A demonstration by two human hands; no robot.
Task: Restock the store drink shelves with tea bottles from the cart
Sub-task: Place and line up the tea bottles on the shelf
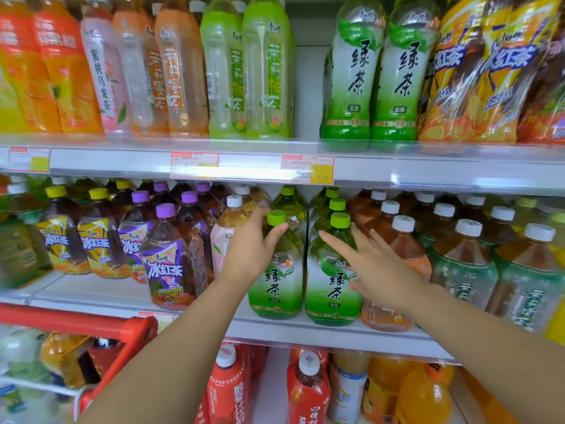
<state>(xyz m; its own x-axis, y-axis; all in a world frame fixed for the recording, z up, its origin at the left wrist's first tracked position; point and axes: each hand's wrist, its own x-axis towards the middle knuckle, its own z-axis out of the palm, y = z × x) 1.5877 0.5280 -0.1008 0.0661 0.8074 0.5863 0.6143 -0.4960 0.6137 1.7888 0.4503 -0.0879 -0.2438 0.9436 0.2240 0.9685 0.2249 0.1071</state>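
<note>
Two large green tea bottles with lime caps stand side by side at the front of the middle shelf (321, 333). My left hand (249, 247) grips the left green tea bottle (276, 283) round its neck, thumb just under the cap. My right hand (377, 266) lies with straight fingers against the shoulder of the right green tea bottle (331, 289), index finger pointing left. More green tea bottles line up behind both. The red cart (91, 324) sits at the lower left with several bottles inside.
Purple-capped iced tea bottles (166, 255) stand left of my hands, white-capped brown tea bottles (403, 249) right. The upper shelf (397, 169) carries smaller tea bottles and price tags. Red and orange drinks (308, 390) fill the shelf below.
</note>
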